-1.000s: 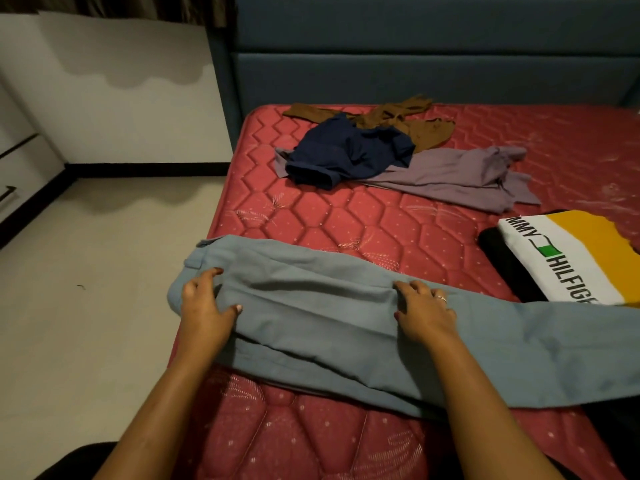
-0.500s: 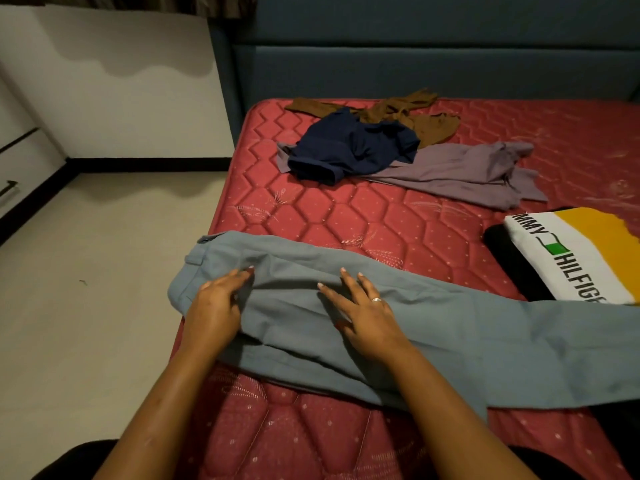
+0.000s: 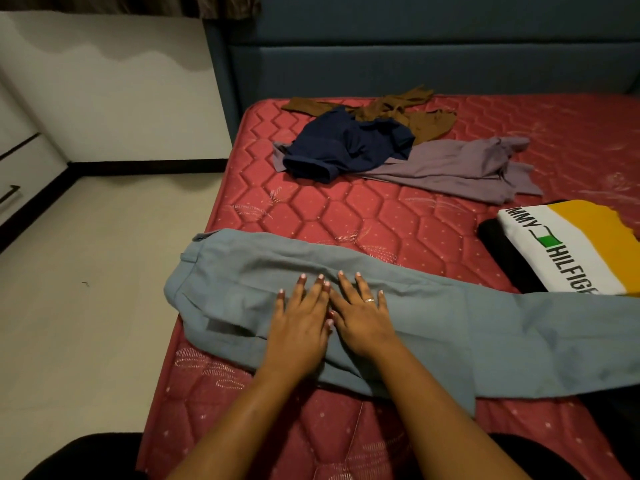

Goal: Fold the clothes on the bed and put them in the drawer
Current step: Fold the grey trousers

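Both hands have closed in from a spread position to the middle of the grey-blue trousers [image 3: 242,289]: the left hand [image 3: 299,327] has travelled away from the waistband and the right hand [image 3: 360,320] has come back along the leg, so that they now lie side by side with forefingers touching. Each hand is flat, fingers straight and slightly fanned, pressing the cloth and gripping nothing. The trousers lie along the near edge of the bed [image 3: 346,216], long axis running left to right, waistband at the left corner and legs extending right, out of view. The left hand is nearer the waistband, the right hand nearer the leg end, so the coming fold probably calls for the right hand to carry the legs leftward. Just beyond the legs, at the right, a folded white-and-yellow shirt [image 3: 568,247] rests on a black folded item [image 3: 502,251], close enough to be brushed. Farther back, well apart, a navy garment [image 3: 346,143] lies on a mauve garment [image 3: 450,168] beside a brown garment [image 3: 398,109], all unfolded. A drawer unit [image 3: 14,174] stands at the far left, across the floor [image 3: 104,271].
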Demonstrator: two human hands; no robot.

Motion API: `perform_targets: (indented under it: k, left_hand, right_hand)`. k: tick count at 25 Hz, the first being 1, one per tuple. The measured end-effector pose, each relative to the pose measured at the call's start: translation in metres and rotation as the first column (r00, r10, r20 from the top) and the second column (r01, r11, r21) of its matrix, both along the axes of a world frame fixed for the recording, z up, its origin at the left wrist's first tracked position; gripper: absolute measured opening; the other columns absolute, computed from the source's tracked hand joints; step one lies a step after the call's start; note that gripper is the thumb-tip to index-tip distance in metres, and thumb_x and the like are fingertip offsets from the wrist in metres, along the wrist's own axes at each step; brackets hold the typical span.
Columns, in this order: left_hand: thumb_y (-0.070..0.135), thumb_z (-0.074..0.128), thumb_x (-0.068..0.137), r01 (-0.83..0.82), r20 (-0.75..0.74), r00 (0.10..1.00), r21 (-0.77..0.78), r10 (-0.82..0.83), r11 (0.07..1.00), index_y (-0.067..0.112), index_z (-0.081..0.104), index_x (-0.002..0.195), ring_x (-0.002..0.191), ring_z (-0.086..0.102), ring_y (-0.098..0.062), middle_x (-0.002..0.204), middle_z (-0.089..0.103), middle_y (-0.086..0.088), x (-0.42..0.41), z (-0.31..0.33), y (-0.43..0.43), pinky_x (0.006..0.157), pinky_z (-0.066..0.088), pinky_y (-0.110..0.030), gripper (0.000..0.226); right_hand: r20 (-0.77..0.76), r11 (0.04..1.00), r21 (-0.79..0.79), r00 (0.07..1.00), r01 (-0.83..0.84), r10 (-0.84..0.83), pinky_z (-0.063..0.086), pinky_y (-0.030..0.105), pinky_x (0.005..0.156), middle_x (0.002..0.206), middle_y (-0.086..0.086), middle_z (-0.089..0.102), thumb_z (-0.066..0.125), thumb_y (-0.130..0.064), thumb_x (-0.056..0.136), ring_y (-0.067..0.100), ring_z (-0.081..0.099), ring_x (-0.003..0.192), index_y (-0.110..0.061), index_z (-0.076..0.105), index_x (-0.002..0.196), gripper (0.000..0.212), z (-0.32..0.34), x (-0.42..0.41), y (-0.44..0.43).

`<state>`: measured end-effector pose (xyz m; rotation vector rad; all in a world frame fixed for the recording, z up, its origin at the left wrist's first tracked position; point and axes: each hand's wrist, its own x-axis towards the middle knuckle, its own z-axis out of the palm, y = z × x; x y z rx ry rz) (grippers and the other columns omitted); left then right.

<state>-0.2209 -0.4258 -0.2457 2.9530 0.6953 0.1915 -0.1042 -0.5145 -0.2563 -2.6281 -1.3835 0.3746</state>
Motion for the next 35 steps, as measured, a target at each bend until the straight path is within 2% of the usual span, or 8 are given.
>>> perform_targets:
  k: [6, 14, 17, 19, 21, 26, 30, 35]
  left_hand:
    - [0.088, 0.009, 0.074, -0.25, -0.269, 0.943, -0.186, 0.196, 0.95, 0.055, -0.012, 0.144, 0.142, -0.029, -0.029, 0.158, -0.021, 0.013, 0.021, -0.026, -0.003, 0.1, -0.013, -0.073, 0.08]
    - [0.054, 0.029, 0.096, -0.392, -0.359, 0.888, -0.258, 0.289, 0.883, 0.044, 0.002, 0.15, 0.144, -0.02, -0.034, 0.159, -0.018, 0.006, 0.048, 0.005, -0.062, 0.105, -0.002, -0.074, 0.061]
    - [0.059, 0.043, 0.09, -0.083, -0.298, 0.955, -0.294, -0.009, 0.952, 0.045, 0.017, 0.148, 0.146, -0.004, -0.032, 0.161, -0.003, 0.003, 0.088, 0.017, -0.126, 0.107, 0.006, -0.069, 0.065]
    - [0.057, 0.05, 0.088, 0.086, -0.267, 0.948, -0.312, -0.174, 0.946, 0.046, 0.027, 0.143, 0.139, 0.02, -0.033, 0.155, 0.016, -0.002, 0.117, 0.017, -0.173, 0.106, 0.028, -0.057, 0.061]
    - [0.042, 0.05, 0.092, 0.138, -0.274, 0.941, -0.223, -0.198, 0.965, 0.043, 0.033, 0.14, 0.129, 0.029, -0.036, 0.152, 0.02, -0.008, 0.135, 0.008, -0.204, 0.098, 0.042, -0.047, 0.051]
    - [0.011, 0.034, 0.097, 0.09, -0.337, 0.938, 0.027, -0.076, 0.996, 0.012, 0.047, 0.132, 0.119, 0.047, -0.03, 0.136, 0.042, -0.015, 0.156, 0.009, -0.199, 0.096, 0.04, -0.035, 0.037]
    - [0.003, 0.039, 0.096, 0.021, -0.194, 0.98, -0.148, -0.05, 0.989, 0.006, 0.05, 0.131, 0.117, 0.054, -0.028, 0.141, 0.044, -0.011, 0.177, 0.024, -0.183, 0.097, 0.043, -0.035, 0.037]
    - [0.005, 0.047, 0.09, 0.022, -0.111, 0.992, -0.358, -0.066, 0.934, 0.003, 0.01, 0.151, 0.122, 0.046, -0.035, 0.16, 0.007, -0.011, 0.189, 0.016, -0.18, 0.102, 0.04, -0.04, 0.072]
  right_hand:
    - [0.002, 0.962, -0.058, 0.964, 0.266, -0.266, -0.013, 0.053, 0.114, 0.161, -0.012, -0.007, 0.014, -0.061, 0.097, 0.018, -0.014, 0.148, -0.049, 0.002, 0.149, 0.055, -0.012, 0.046, -0.051]
    - [-0.189, 0.778, -0.016, 0.762, 0.628, -0.619, 0.015, 0.053, 0.115, 0.161, 0.003, 0.011, 0.038, -0.041, 0.1, 0.029, 0.011, 0.147, -0.032, 0.019, 0.152, 0.057, 0.044, 0.11, -0.151]
    - [-0.398, 0.214, 0.443, 0.405, 0.87, -0.823, 0.035, 0.043, 0.104, 0.14, 0.018, 0.044, 0.054, -0.019, 0.093, 0.04, 0.042, 0.125, -0.017, 0.042, 0.142, 0.05, 0.059, 0.101, -0.233]
    - [-0.635, -0.21, 0.441, 0.138, 0.872, -0.76, 0.039, 0.04, 0.098, 0.132, 0.021, 0.051, 0.06, -0.013, 0.09, 0.039, 0.05, 0.117, -0.008, 0.046, 0.135, 0.047, 0.057, 0.089, -0.274]
    - [-0.805, -0.354, 0.293, 0.03, 0.888, -0.592, 0.042, 0.036, 0.09, 0.123, 0.015, 0.057, 0.065, -0.017, 0.088, 0.032, 0.056, 0.11, -0.004, 0.049, 0.129, 0.045, 0.046, 0.094, -0.29]
    - [-0.989, -0.383, 0.074, 0.02, 0.921, -0.143, 0.045, 0.04, 0.078, 0.119, 0.0, 0.052, 0.071, -0.028, 0.085, 0.021, 0.052, 0.107, -0.022, 0.048, 0.131, 0.051, 0.059, 0.138, -0.292]
    - [-0.967, -0.395, 0.246, 0.198, 0.885, -0.157, 0.048, 0.029, 0.076, 0.13, 0.004, 0.052, 0.065, -0.003, 0.087, 0.021, 0.054, 0.107, -0.025, 0.053, 0.128, 0.048, 0.07, 0.157, -0.296]
    - [-0.923, -0.527, 0.348, 0.382, 0.775, -0.048, 0.049, 0.02, 0.077, 0.135, -0.009, 0.047, 0.045, 0.018, 0.077, 0.011, 0.055, 0.108, -0.037, 0.039, 0.143, 0.086, 0.083, 0.16, -0.32]
